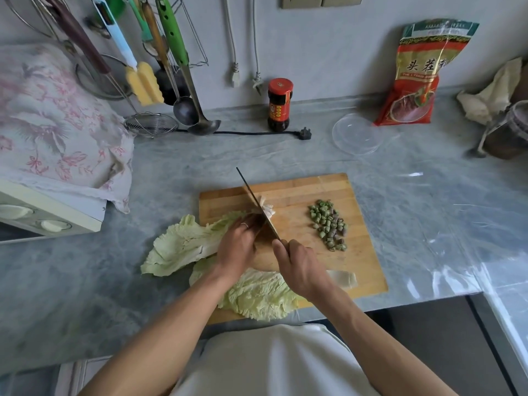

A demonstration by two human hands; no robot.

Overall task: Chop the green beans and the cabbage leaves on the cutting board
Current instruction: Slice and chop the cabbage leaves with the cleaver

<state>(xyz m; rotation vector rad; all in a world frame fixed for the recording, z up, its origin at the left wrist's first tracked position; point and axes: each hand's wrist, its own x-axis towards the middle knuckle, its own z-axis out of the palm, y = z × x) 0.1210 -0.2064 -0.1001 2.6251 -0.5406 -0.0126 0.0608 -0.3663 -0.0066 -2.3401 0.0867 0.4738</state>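
A wooden cutting board (354, 252) lies on the grey counter. Chopped green bean pieces (328, 224) form a heap on its right half. Pale green cabbage leaves (183, 247) lie across the board's left edge and spill onto the counter; another leaf (257, 295) covers the near edge. My left hand (237, 247) presses down on the cabbage stalks with curled fingers right beside the blade. My right hand (300, 267) grips the handle of a cleaver (254, 201), whose blade stands edge-down at the white stalk ends (267, 208). A cut white stalk piece (344, 278) lies by my right wrist.
A dark sauce jar with a red lid (280, 105), a black plug and cord (303, 134) and a clear plastic lid (357, 134) sit behind the board. A red food bag (414, 81) leans on the wall. Utensils (171, 67) hang at back left; a cloth-covered appliance (57, 132) stands left.
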